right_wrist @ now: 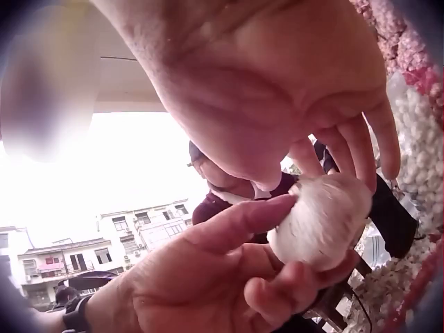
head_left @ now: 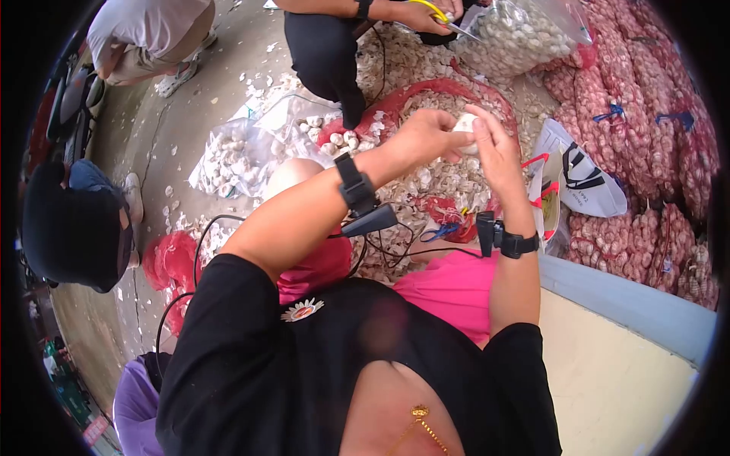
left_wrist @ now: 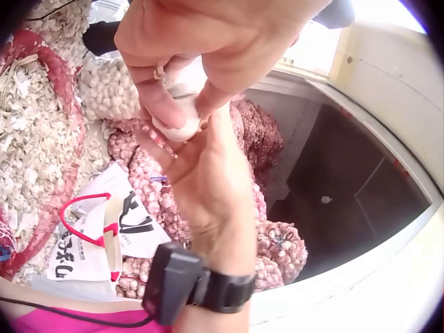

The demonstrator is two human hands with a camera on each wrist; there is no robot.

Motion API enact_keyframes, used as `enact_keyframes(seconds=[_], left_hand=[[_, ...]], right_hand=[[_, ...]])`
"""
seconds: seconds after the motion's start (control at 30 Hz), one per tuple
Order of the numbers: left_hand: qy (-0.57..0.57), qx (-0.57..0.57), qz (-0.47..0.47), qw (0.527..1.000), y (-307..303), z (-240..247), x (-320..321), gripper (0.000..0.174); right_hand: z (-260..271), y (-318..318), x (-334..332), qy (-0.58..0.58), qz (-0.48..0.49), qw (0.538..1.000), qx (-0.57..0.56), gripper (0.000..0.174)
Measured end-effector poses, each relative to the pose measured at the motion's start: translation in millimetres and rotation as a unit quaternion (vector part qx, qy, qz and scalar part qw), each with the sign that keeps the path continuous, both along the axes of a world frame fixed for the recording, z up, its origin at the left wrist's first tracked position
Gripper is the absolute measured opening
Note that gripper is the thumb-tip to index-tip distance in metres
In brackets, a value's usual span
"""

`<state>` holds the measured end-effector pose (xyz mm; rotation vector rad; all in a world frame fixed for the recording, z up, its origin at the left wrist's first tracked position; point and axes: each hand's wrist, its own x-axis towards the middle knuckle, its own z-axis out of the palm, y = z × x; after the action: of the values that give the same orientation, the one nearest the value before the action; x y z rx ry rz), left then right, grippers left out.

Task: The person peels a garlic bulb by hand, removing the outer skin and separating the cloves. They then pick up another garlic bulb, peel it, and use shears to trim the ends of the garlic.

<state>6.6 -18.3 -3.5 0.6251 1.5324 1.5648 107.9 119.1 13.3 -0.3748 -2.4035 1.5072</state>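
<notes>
White garlic bulb (head_left: 465,132), outer skin seemingly mostly off, held between hands. Left hand (head_left: 427,140): grip curled round bulb. Right hand (head_left: 496,155): fingers extended, touching it. Left: bagged pale bulbs (head_left: 228,158), apparently done. Right: netted reddish bulbs (head_left: 572,125), apparently unstripped.

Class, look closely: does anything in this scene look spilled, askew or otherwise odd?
Yes. Pale garlic skins are strewn thickly over the ground, spreading past the red netting, so the floor looks littered. The printed white bag slants to one side. The visible surface of the garlic bulb shows no obvious damage.
</notes>
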Motion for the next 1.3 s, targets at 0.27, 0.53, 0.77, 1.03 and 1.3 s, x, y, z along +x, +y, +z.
enact_keyframes(seconds=[0.27,0.53,0.77,1.03,1.3], left_hand=[[-0.129,0.098,-0.003,0.987,-16,14,-3,0.024],[0.049,0.016,0.020,0.998,-15,22,-1,0.015],[0.093,0.010,-0.014,0.996,-12,16,2,0.015],[0.354,-0.005,0.049,0.934,-8,15,11,0.035],[0.373,0.081,-0.002,0.925,-8,16,13,0.016]], right_hand=[[23,-1,12,-0.031,0.036,0.962,-0.268,0.046],[11,-14,14,0.004,-0.066,0.921,-0.384,0.037],[7,5,14,0.072,-0.009,0.803,-0.591,0.031],[6,-21,7,0.079,-0.054,0.861,-0.500,0.030],[-5,-10,9,0.029,-0.026,0.781,-0.623,0.043]])
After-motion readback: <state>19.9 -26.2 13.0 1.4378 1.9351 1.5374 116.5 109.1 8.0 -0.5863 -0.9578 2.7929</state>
